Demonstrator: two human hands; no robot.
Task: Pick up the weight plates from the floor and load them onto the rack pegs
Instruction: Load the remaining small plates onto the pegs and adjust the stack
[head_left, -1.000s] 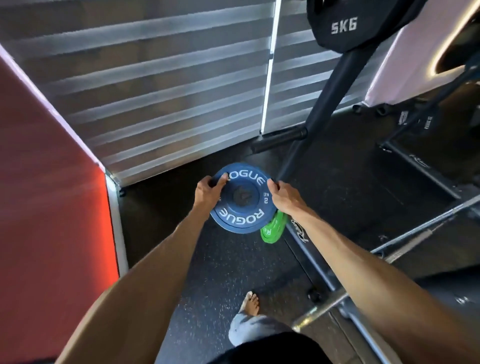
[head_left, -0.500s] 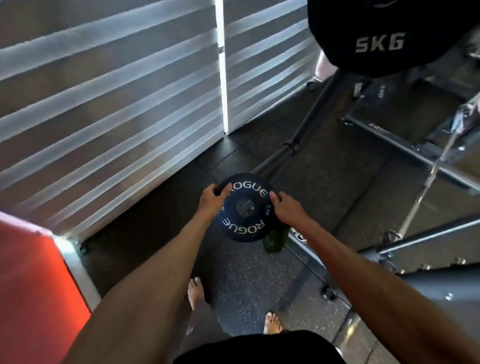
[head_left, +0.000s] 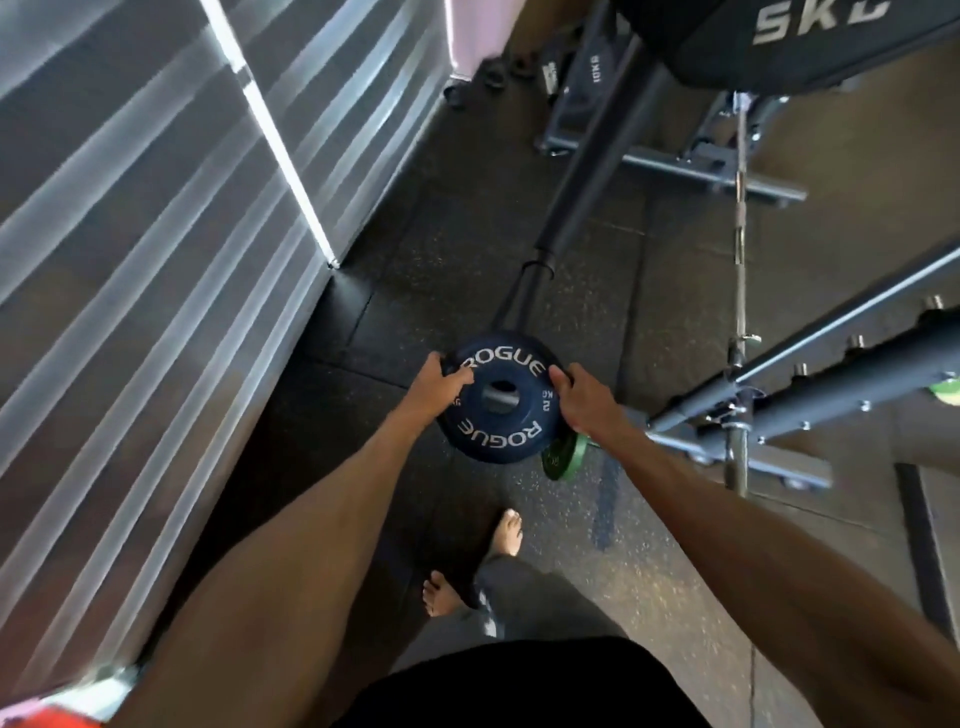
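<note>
A small blue ROGUE weight plate (head_left: 500, 435) is held up in front of me, face toward the camera. My left hand (head_left: 435, 384) grips its left rim and my right hand (head_left: 584, 400) grips its right rim. A dark peg end shows through the plate's centre hole. A black rack peg (head_left: 597, 171) runs up and away behind the plate. A green plate (head_left: 562, 454) stands on edge on the floor just below my right hand. A big black 5KG plate (head_left: 810, 36) hangs at the top right.
The grey rack frame (head_left: 810, 374) with bolts crosses the right side, with a steel barbell (head_left: 737, 291) upright beside it. A striped blind (head_left: 145, 234) fills the left. My bare feet (head_left: 506, 530) stand on dark rubber floor. A second green plate (head_left: 948, 389) shows at the right edge.
The view has swung left and closer to the rack. The blue plate, still in both hands, now lines up with the peg, whose end shows in its hole.
</note>
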